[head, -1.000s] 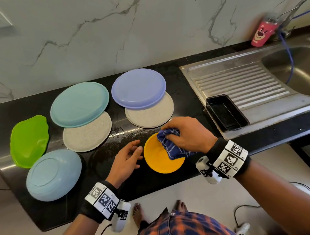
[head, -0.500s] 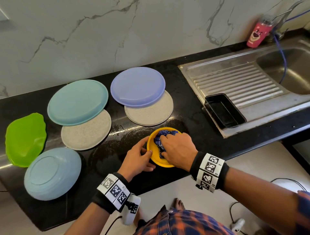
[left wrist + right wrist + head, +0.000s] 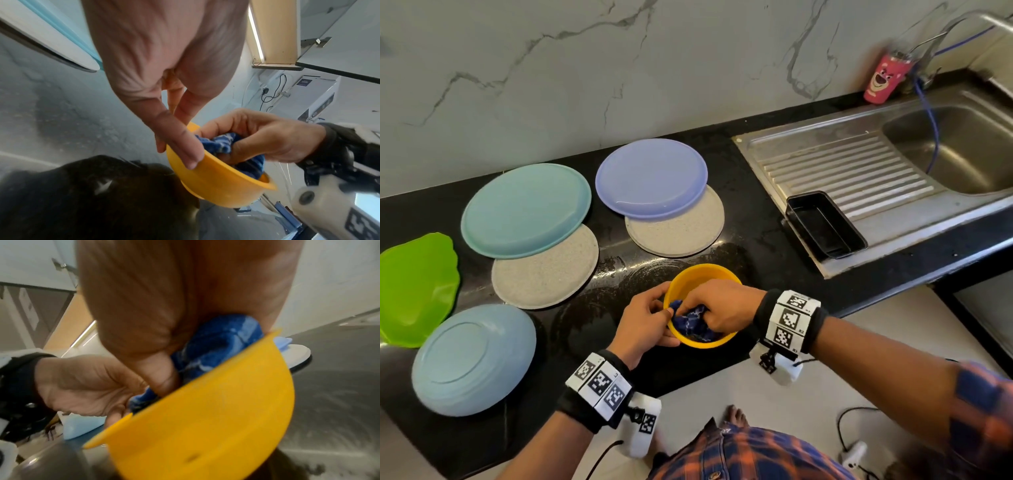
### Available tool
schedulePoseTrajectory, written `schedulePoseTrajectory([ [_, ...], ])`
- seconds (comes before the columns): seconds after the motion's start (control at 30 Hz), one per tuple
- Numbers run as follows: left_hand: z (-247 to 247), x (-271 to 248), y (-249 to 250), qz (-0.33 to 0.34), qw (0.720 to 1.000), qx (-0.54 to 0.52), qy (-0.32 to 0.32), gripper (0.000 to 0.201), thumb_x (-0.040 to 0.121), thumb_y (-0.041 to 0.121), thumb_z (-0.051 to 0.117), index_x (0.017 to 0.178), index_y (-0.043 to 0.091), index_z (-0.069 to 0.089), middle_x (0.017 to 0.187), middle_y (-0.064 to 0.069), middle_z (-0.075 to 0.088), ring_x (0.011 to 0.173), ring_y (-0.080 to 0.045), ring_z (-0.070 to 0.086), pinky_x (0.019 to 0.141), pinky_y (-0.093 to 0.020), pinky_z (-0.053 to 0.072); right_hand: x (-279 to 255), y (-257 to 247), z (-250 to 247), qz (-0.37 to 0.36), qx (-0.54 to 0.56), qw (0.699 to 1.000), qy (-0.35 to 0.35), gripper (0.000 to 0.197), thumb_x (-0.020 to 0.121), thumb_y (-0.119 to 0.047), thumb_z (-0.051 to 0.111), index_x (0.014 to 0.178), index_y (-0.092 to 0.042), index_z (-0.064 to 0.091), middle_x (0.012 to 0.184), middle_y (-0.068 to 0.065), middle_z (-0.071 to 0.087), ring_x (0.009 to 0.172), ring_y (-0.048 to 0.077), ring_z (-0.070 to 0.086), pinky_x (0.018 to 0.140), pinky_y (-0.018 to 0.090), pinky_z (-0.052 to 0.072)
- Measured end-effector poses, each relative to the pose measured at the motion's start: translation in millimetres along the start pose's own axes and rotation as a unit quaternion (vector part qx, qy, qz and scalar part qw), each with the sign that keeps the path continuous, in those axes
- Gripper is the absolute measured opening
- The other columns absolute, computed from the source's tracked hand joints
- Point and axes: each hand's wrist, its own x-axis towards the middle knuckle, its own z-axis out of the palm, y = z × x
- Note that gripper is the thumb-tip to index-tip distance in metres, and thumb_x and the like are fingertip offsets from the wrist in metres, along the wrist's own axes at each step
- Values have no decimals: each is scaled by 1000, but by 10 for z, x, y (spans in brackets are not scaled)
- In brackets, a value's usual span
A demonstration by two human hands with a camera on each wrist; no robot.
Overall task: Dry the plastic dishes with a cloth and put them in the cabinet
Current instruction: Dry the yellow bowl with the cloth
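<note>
Yellow bowl (image 3: 702, 277) between left fingers (image 3: 180, 142), cloth-bunching right fingers (image 3: 218, 125).

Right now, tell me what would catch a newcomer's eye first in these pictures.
The yellow bowl at the counter's front edge stands out first: the left hand grips its rim while the right hand pushes a blue cloth around inside it. Next come the coloured plates lying on the black counter to the left, the bright green plate most of all. Far right, a pink bear-face tumbler stands behind the steel sink.
</note>
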Motion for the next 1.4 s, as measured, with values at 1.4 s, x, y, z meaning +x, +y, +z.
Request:
schedulePoseTrajectory([
  [1.4, -207, 266, -288, 189, 956, 222, 48, 32, 101, 45, 45, 132, 42, 52, 89, 7, 69, 73, -22, 69, 64, -41, 58, 262, 117, 226, -51, 123, 990, 37, 59, 79, 6, 46, 127, -20, 69, 128, 5, 67, 111, 24, 61, 98, 40, 49],
])
